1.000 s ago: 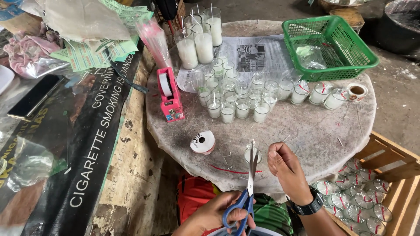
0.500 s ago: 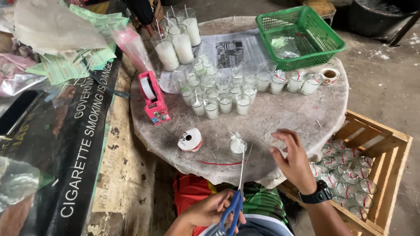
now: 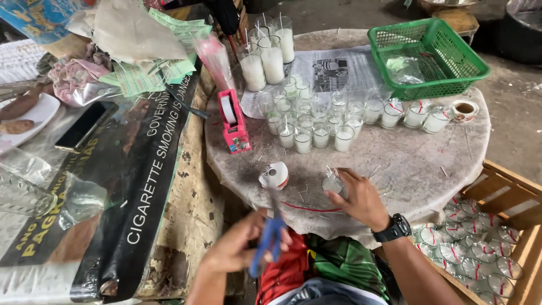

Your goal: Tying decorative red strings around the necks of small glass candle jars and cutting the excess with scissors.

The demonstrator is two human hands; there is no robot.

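A small glass candle (image 3: 333,184) sits on the round tabletop (image 3: 406,164) under the fingers of the right hand (image 3: 358,197), which cups it from the right side, fingers curled narrow around its rim; a thin wick pokes up from it just past the fingertips. The left hand (image 3: 240,248) hangs lower and nearer the body, closed around the blue handles of scissors (image 3: 270,237), blades blurred and pointing up toward the candle; whether the blades are parted cannot be told.

Judging by the layout, the work looks partly done. Beyond the right hand stands a tight cluster of filled glasses (image 3: 316,121) with long wicks, and farther on three tall candles (image 3: 271,56), all apparently untouched. Below and to the right of the right wrist, a wooden crate (image 3: 508,186) holds many glasses with red markings (image 3: 480,254), seemingly finished pieces. So a good share appears packed, with a fair batch waiting on the tabletop.

The candle in hand is a short clear glass, pale wax inside, its surface hard to read behind the fingers. Just left of it lies a white spool (image 3: 274,175), and a red thread (image 3: 316,208) trails between the two hands. A pink tape dispenser (image 3: 234,121) stands beyond the left hand; a green basket (image 3: 429,56) sits far beyond the right.
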